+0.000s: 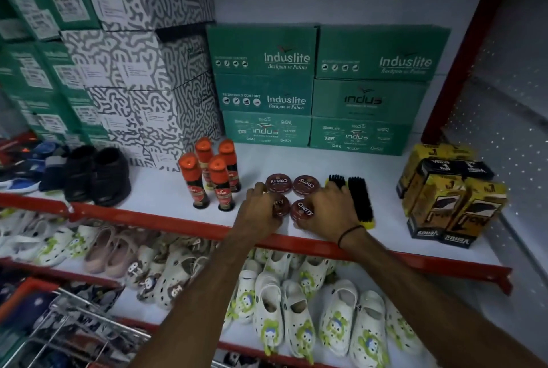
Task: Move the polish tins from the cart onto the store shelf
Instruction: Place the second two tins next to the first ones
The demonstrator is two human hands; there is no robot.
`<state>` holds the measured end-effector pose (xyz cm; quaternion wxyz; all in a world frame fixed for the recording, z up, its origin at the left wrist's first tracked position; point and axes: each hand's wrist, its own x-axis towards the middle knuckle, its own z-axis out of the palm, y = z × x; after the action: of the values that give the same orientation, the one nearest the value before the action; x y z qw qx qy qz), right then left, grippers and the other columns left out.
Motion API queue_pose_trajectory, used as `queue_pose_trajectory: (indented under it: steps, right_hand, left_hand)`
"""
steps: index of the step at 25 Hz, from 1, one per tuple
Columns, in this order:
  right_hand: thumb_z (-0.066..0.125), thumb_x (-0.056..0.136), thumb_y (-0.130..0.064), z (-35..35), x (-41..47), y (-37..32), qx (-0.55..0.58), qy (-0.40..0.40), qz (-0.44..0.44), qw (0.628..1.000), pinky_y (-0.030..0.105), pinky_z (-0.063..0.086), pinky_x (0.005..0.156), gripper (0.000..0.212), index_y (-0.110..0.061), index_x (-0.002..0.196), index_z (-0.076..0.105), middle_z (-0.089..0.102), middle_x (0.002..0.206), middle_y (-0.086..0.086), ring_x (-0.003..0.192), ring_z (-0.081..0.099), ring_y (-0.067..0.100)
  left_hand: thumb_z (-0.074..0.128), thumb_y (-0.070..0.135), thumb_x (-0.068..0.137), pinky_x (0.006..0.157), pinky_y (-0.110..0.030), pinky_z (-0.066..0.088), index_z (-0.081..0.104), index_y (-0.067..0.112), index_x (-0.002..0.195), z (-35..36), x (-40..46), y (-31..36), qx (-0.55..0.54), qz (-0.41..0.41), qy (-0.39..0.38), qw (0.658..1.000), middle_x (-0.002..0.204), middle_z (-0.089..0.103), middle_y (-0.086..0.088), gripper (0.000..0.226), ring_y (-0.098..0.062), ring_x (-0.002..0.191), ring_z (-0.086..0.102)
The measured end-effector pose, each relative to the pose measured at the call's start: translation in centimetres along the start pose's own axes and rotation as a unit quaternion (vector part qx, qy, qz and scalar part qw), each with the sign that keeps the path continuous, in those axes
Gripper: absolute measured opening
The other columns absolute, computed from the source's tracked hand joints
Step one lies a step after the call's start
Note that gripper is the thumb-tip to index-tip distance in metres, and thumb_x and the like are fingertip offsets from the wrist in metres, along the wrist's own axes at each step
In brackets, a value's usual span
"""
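Observation:
Several round dark-red Cherry polish tins lie in a square on the white store shelf (154, 189). Two stand at the back: a left back tin (277, 183) and a right back tin (306, 184). My left hand (258, 210) rests on the front left tin (280, 205), fingers curled over its left side. My right hand (329, 209) grips the front right tin (302, 211) from the right. Both front tins sit flat on the shelf near its red front edge. The wire cart (68, 329) shows at the bottom left.
Orange-capped Kiwi bottles (213, 174) stand left of the tins. A black shoe brush (360, 200) lies right behind my right hand. Yellow-black Venus boxes (450, 189) stand at far right, green shoe boxes (314, 85) at the back, black shoes (98, 174) on the left, white clogs (296, 308) below.

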<state>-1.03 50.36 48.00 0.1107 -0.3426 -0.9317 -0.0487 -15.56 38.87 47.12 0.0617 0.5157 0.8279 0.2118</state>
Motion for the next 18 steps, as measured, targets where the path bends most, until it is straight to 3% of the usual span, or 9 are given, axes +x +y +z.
queue_pose_trajectory:
  steps: [7, 10, 13, 16, 18]
  right_hand:
    - [0.071, 0.071, -0.072, 0.4, 1.2, 0.8, 0.008, -0.011, -0.001, 1.000, 0.041, 0.040, 0.093, 0.051, -0.032, 0.101, 0.078, 0.074, 0.112, -0.005, 0.113, 0.057, 0.024]
    - [0.070, 0.068, -0.076, 0.4, 2.0, 1.4, 0.051, -0.018, 0.004, 0.999, 0.040, 0.039, 0.091, 0.057, -0.034, 0.106, 0.077, 0.075, 0.110, -0.008, 0.112, 0.059, 0.024]
    - [0.070, 0.080, -0.060, -0.3, 3.5, 2.8, 0.096, -0.023, -0.001, 0.995, 0.043, 0.039, 0.095, 0.054, -0.040, 0.129, 0.068, 0.074, 0.124, -0.006, 0.120, 0.056, 0.027]
    - [0.065, 0.088, -0.059, -0.9, 5.2, 3.4, 0.045, -0.117, -0.029, 0.992, 0.047, 0.035, 0.100, 0.054, -0.046, 0.140, 0.057, 0.073, 0.125, -0.001, 0.125, 0.050, 0.027]
    - [0.061, 0.091, -0.061, -0.8, 5.6, 3.5, 0.018, -0.138, -0.038, 0.990, 0.047, 0.034, 0.101, 0.052, -0.047, 0.140, 0.057, 0.073, 0.123, -0.002, 0.124, 0.050, 0.026]
  left_hand:
    - [0.068, 0.030, 0.092, 0.109, -0.049, 0.046, 0.067, 0.031, 0.132, -0.1, 1.4, -0.3, 0.001, 0.000, 0.010, 1.000, 0.133, 0.050, -0.015, 0.041, -0.039, 0.128, 0.044]
    - [0.059, 0.013, 0.093, 0.115, -0.051, 0.042, 0.057, 0.019, 0.143, -0.4, 3.0, -0.8, 0.007, 0.000, 0.018, 1.000, 0.147, 0.050, -0.016, 0.051, -0.043, 0.134, 0.045]
    - [0.054, 0.005, 0.092, 0.122, -0.051, 0.035, 0.045, 0.013, 0.153, -1.0, 4.7, -1.3, 0.039, 0.002, -0.035, 0.999, 0.159, 0.046, -0.016, 0.062, -0.044, 0.142, 0.042]
    - [0.055, 0.007, 0.091, 0.113, -0.053, 0.048, 0.048, 0.021, 0.151, -1.2, 5.9, -1.8, 0.027, -0.009, -0.087, 0.996, 0.140, 0.062, -0.024, 0.062, -0.042, 0.133, 0.055]
    - [0.057, 0.008, 0.090, 0.108, -0.050, 0.054, 0.054, 0.020, 0.148, -1.0, 6.2, -2.1, 0.015, -0.009, -0.086, 0.996, 0.133, 0.067, -0.024, 0.059, -0.040, 0.124, 0.064]
